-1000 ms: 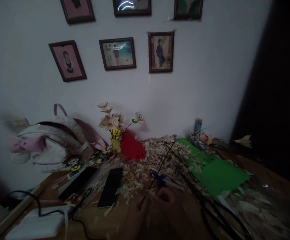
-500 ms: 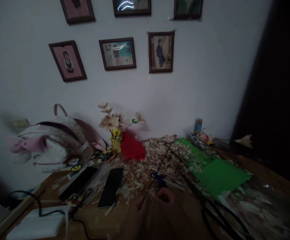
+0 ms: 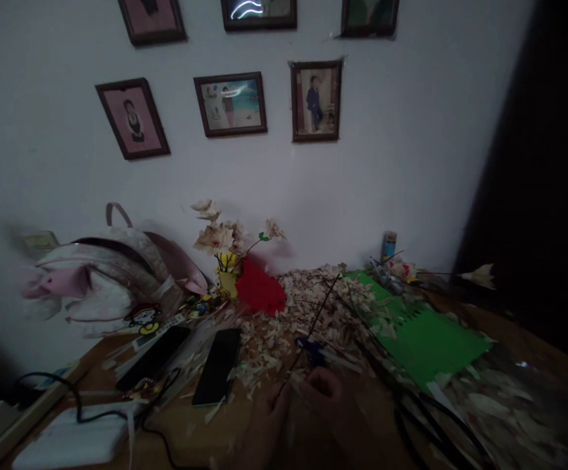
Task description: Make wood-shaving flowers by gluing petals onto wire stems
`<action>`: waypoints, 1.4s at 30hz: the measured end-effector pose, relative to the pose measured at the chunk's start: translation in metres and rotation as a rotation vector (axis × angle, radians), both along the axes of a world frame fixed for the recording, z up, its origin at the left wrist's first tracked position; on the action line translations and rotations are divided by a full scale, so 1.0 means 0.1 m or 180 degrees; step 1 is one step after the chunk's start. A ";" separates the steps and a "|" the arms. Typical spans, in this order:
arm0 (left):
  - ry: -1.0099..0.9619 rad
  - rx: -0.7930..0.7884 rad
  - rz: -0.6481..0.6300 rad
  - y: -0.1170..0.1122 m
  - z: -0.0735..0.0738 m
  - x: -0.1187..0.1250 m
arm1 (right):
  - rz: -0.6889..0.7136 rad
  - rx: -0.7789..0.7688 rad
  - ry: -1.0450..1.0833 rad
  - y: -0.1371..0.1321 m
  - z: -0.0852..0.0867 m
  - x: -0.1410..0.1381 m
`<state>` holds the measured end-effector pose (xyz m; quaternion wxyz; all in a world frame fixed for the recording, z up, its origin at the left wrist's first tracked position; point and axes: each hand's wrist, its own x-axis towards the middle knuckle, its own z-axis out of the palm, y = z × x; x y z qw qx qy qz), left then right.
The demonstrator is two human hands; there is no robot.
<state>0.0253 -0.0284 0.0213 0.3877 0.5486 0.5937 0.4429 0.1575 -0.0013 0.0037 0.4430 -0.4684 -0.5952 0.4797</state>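
Observation:
Low in the middle of the view, my left hand (image 3: 270, 412) is closed in a pinch around the lower part of a thin dark stem (image 3: 316, 325). The stem slants up and to the right over the petals. Close beside it, my right hand (image 3: 327, 395) has thumb and finger curled together near the stem's lower end. A small pale bit shows between the hands, but what the right fingertips hold is too dark to make out. Just beyond my hands lies a dark blue tool (image 3: 312, 351), partly behind the stem. Loose pale petals (image 3: 308, 300) are heaped behind it.
Left of my hands lie two phones, the nearer phone (image 3: 217, 367), a white box (image 3: 73, 436) and cables. A backpack (image 3: 102, 287), a flower vase (image 3: 227, 284) and red paper (image 3: 260, 287) stand farther back. Green sheets (image 3: 441, 343) and black cords (image 3: 411, 424) lie right.
Almost nothing differs. The stem's upper tip has shifted very slightly to the left, and both hands stay in the same place and pose.

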 end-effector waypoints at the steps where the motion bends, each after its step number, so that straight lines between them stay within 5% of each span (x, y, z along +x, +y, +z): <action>1: -0.0008 -0.0007 -0.0016 0.00 0.00 0.00 | -0.0015 -0.0003 -0.0006 0.00 0.00 0.00; 11: 0.0180 -0.0123 0.0276 0.01 -0.20 -0.06 | -0.0162 -0.0039 -0.0083 0.02 -0.03 -0.02; 42: 0.0643 0.0481 -0.0134 -0.02 -0.10 0.00 | -0.0184 -0.0079 -0.0189 0.03 -0.03 -0.01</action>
